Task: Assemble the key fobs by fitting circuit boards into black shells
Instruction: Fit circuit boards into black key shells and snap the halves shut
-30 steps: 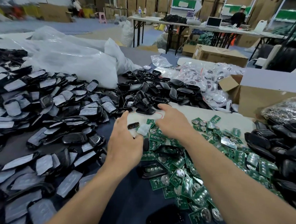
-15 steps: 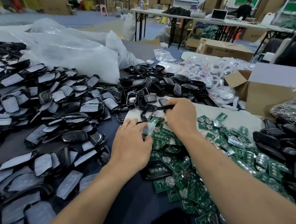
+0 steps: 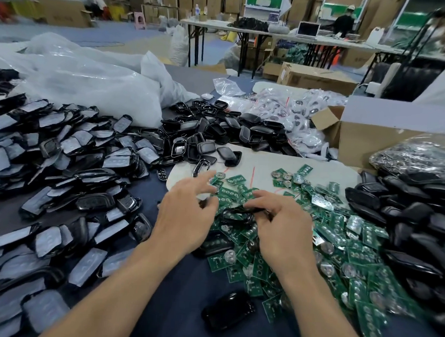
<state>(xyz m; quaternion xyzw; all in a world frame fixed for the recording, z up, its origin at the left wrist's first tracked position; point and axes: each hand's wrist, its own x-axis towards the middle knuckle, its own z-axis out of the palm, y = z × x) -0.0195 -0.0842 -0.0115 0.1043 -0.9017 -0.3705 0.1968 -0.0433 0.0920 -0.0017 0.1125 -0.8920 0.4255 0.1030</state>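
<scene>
You have the black oval plastic shell (image 3: 237,215) low over the near-left edge of the heap of green rectangular circuit boards (image 3: 341,241), between your two hands. To do this step well, turn the shell's open side up toward you. Pick one board that lies free on top rather than digging, and line its round silver cell up with the matching recess before you press. Seat it with even thumb pressure across the board, not at one corner; I judge a tilted board would jam on the rim or flex. Steady the shell from both ends as you press, since the thin rim looks likely to twist.

Your right hand (image 3: 285,231) is knuckles-up with its fingers curled in, thumb and forefinger pinching the shell's right end. Your left hand (image 3: 185,218) lies just left of the shell, palm down, fingers loosely spread and the forefinger reaching toward the far side. It grips nothing that I can make out, though motion blur hides whether its thumb touches the shell's left end. Both forearms come in from the near edge over the dark blue cloth table cover (image 3: 179,289). More loose black shells (image 3: 218,137) are heaped on the far side, beyond your fingertips.
</scene>
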